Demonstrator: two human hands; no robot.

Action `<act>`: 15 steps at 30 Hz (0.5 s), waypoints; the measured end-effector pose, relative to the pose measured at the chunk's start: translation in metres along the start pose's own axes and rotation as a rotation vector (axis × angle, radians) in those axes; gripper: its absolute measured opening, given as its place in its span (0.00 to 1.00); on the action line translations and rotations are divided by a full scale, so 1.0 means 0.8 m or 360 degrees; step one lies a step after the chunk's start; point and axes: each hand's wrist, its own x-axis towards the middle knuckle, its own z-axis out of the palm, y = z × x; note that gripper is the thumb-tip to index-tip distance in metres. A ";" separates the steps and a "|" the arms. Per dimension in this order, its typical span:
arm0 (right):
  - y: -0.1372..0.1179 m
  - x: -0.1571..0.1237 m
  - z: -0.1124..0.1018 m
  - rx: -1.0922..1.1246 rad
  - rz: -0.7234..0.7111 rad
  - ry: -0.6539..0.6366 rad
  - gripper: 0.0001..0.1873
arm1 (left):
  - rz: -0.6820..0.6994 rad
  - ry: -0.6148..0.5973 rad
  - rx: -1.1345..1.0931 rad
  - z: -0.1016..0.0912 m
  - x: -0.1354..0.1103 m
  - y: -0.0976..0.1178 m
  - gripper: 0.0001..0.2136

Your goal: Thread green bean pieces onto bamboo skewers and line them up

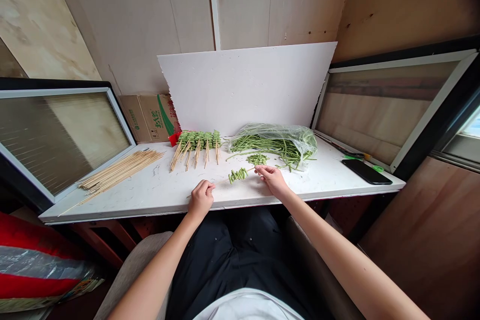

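Observation:
A bamboo skewer strung with folded green bean pieces (237, 175) is held just above the table's front half. My left hand (201, 197) is closed around its near end, and a short bit of stick shows to the left of the fist. At the other end, the thumb and fingers of my right hand (272, 180) pinch the tip. Whether a loose bean piece is also between those fingertips is too small to tell. Just behind my right hand lies a small heap of cut bean pieces (257, 159).
Finished bean skewers (198, 139) lie in a row at the back left. Bare bamboo skewers (123, 172) are piled at the left. A clear plastic bag of long beans (275, 142) lies behind my right hand. A phone (365, 171) rests near the right end of the white table (157, 195).

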 end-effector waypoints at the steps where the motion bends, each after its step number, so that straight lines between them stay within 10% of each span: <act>1: 0.000 -0.001 0.003 -0.0001 0.0024 0.0030 0.23 | 0.0006 0.0008 0.0002 0.000 0.000 0.000 0.10; 15: -0.002 -0.012 0.017 0.0000 0.0047 0.0116 0.25 | -0.0003 0.0004 -0.0001 0.001 -0.002 -0.005 0.11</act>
